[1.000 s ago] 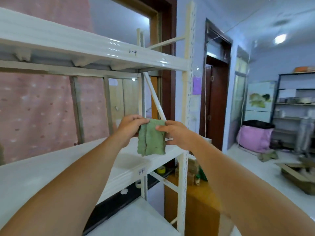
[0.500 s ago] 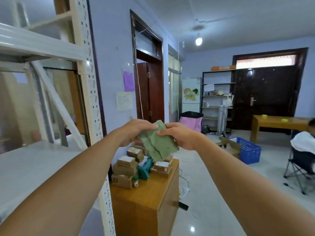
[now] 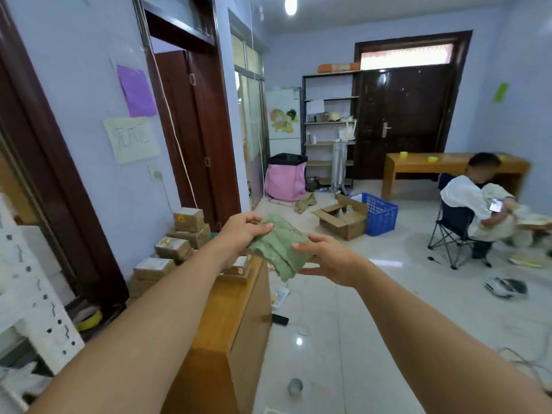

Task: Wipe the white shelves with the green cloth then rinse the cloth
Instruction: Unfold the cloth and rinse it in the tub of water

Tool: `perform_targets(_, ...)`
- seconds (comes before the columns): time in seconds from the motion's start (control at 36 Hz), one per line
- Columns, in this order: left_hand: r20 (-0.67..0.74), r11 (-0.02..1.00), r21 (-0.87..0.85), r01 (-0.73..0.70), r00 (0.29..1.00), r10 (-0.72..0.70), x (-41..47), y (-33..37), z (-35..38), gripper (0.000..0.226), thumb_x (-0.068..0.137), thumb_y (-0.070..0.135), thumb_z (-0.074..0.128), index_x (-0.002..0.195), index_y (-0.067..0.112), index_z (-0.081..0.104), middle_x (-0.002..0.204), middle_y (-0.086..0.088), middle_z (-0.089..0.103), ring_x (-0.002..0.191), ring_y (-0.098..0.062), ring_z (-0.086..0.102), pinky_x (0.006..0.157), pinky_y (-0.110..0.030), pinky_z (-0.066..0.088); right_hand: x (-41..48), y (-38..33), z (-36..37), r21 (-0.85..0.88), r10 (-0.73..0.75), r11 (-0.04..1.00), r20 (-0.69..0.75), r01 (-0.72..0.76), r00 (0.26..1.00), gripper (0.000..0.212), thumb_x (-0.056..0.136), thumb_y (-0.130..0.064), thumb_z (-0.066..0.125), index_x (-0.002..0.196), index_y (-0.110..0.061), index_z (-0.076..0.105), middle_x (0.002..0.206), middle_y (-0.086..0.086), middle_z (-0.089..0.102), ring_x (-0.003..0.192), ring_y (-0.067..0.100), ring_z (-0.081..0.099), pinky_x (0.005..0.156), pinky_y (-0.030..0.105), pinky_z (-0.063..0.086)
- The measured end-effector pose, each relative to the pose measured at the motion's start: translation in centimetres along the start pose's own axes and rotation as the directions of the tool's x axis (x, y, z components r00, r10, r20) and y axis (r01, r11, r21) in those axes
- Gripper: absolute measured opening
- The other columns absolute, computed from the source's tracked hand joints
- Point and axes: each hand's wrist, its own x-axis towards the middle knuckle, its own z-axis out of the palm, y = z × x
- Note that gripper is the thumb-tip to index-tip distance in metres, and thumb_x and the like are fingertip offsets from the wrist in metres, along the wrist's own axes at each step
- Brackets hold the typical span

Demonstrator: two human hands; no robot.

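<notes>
The folded green cloth (image 3: 279, 245) hangs in the air at the middle of the head view, above the end of a wooden cabinet. My left hand (image 3: 243, 231) pinches its upper left corner. My right hand (image 3: 327, 258) grips its right edge from below, thumb on top. Only a perforated upright of the white shelves (image 3: 44, 312) shows at the left edge; the shelf boards are out of view.
The wooden cabinet (image 3: 221, 318) with stacked brown boxes (image 3: 176, 246) stands below my arms. Ahead lie a tiled floor, a cardboard box (image 3: 343, 218), a blue crate (image 3: 380, 212) and a pink bin (image 3: 286, 177). A person sits on a folding chair (image 3: 454, 231) at right.
My view has swung right, away from the white shelves and into the room. Both hands have kept hold of the green cloth, which has tilted flatter.
</notes>
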Motion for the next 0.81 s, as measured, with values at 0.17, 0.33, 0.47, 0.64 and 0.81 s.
perform_targets(0.17, -0.003, 0.986, -0.134, 0.102, 0.995, -0.103, 6.3, -6.6, 1.2, 0.017, 0.084, 0.014, 0.076, 0.098, 0.010, 0.067, 0.099, -0.015, 0.073, 0.079, -0.027, 0.071, 0.054, -0.031, 0.055, 5.4, 4.3, -1.9, 0.052, 0.017, 0.999, -0.173, -0.008, 0.985, 0.046, 0.081, -0.025, 0.080, 0.122, -0.013, 0.063, 0.117, 0.014, 0.070, 0.104, 0.031, 0.070, 0.088, 0.051, 0.058)
perform_targets(0.33, 0.039, 0.946, -0.231, 0.229, 0.973, -0.226, 13.1, -14.8, 1.0, 0.016, 0.083, 0.014, 0.077, 0.097, 0.012, 0.070, 0.103, -0.012, 0.074, 0.091, -0.028, 0.072, 0.071, -0.040, 0.059, 12.1, 9.4, -3.1, 0.125, 0.122, 0.988, -0.317, -0.086, 0.941, 0.043, 0.081, -0.020, 0.081, 0.119, -0.010, 0.062, 0.117, 0.015, 0.070, 0.102, 0.031, 0.070, 0.079, 0.045, 0.061)
perform_targets(0.47, 0.116, 0.891, -0.280, 0.359, 0.933, -0.340, 18.3, -22.7, 1.2, 0.010, 0.088, 0.012, 0.071, 0.098, 0.010, 0.069, 0.097, -0.010, 0.074, 0.086, -0.025, 0.072, 0.073, -0.040, 0.058, 18.0, 15.2, -3.9, 0.201, 0.231, 0.966, -0.383, -0.164, 0.894, 0.042, 0.081, -0.014, 0.080, 0.118, -0.007, 0.063, 0.114, 0.015, 0.071, 0.099, 0.032, 0.071, 0.071, 0.041, 0.060)
perform_targets(0.64, 0.173, 0.824, -0.260, 0.503, 0.864, -0.473, 22.3, -33.2, 1.7, 0.017, 0.088, 0.003, 0.069, 0.105, 0.007, 0.067, 0.103, -0.016, 0.072, 0.089, -0.028, 0.070, 0.070, -0.038, 0.059, 22.9, 24.1, -4.9, 0.286, 0.368, 0.921, -0.413, -0.265, 0.833, 0.041, 0.081, -0.007, 0.078, 0.118, -0.007, 0.062, 0.109, 0.014, 0.073, 0.092, 0.029, 0.074, 0.068, 0.036, 0.059)
perform_targets(0.81, 0.140, 0.774, -0.168, 0.610, 0.792, -0.594, 24.1, -44.5, 4.4, 0.015, 0.085, 0.001, 0.070, 0.100, 0.007, 0.068, 0.092, -0.010, 0.071, 0.077, -0.021, 0.070, 0.064, -0.036, 0.058, 25.1, 36.0, -7.1, 0.278, 0.487, 0.872, -0.430, -0.402, 0.760, 0.036, 0.084, -0.004, 0.074, 0.117, -0.009, 0.063, 0.108, 0.016, 0.072, 0.093, 0.032, 0.073, 0.081, 0.049, 0.060)
